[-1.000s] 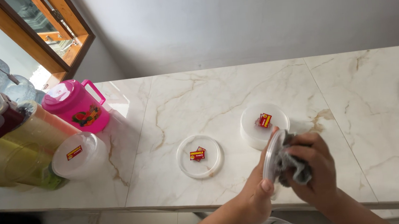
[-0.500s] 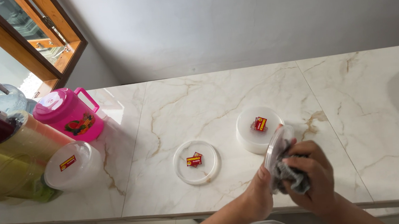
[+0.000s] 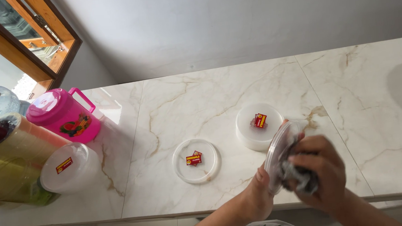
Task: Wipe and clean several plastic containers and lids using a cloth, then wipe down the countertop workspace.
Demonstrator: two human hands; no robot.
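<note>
Hands, head view: both are working at the near edge of the marble surface (image 3: pixel 265 85), low and right of centre. Left hand (image 3: pixel 256 196) is gripping the lower rim of a clear round plastic lid (image 3: pixel 279 155), holding it tilted on edge above the surface. Right hand (image 3: pixel 320 173) is clenching a dark crumpled cloth (image 3: pixel 300 178) and pressing it against the right face of the lid, so the lid is sitting between the two hands. Lid is clear of the surface, not touching it.

Just behind the held lid, a white round container (image 3: pixel 257 127) with a red sticker on top is standing on the surface; the lid's upper edge is overlapping its right side in this view. Left of that, apart from it, a second clear lid (image 3: pixel 196 160) with a red sticker is lying flat.

Far left: a pink pitcher (image 3: pixel 63 115) with lid and handle is standing near a wooden-framed window (image 3: pixel 26 35). In front of it, a clear round tub (image 3: pixel 68 167) with a red sticker is resting beside yellow-green translucent jugs (image 3: pixel 12 178), which are partly cut off by the frame edge.
</note>
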